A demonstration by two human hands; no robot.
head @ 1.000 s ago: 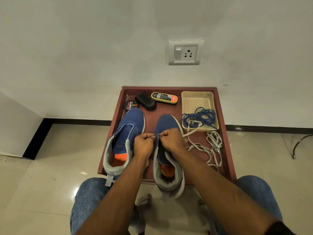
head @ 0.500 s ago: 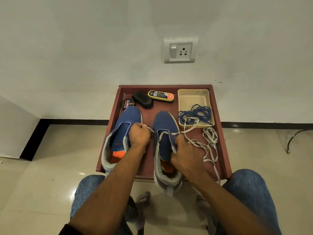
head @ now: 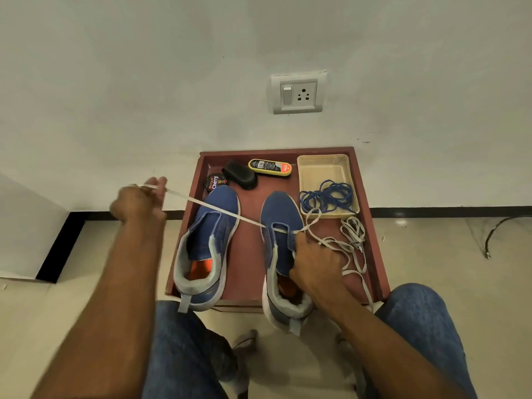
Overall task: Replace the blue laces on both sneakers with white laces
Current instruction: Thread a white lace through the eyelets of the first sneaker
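Seated with denim knees (head: 423,321) apart, we steady the right sneaker (head: 283,254) with our right hand (head: 315,267), its grip curled over the blue fabric by the grey padded collar. Our left hand (head: 138,201), raised off to the left, pinches a flat white lace (head: 214,207) drawn taut from the front eyelets, across the unlaced left sneaker (head: 208,243). Loose white lace trails over the maroon tray (head: 371,226). Farther back, coiled blue laces (head: 326,195) spill from a shallow beige dish (head: 324,168).

White wall (head: 144,82) with socket (head: 298,93), glossy tiled floor (head: 460,254).
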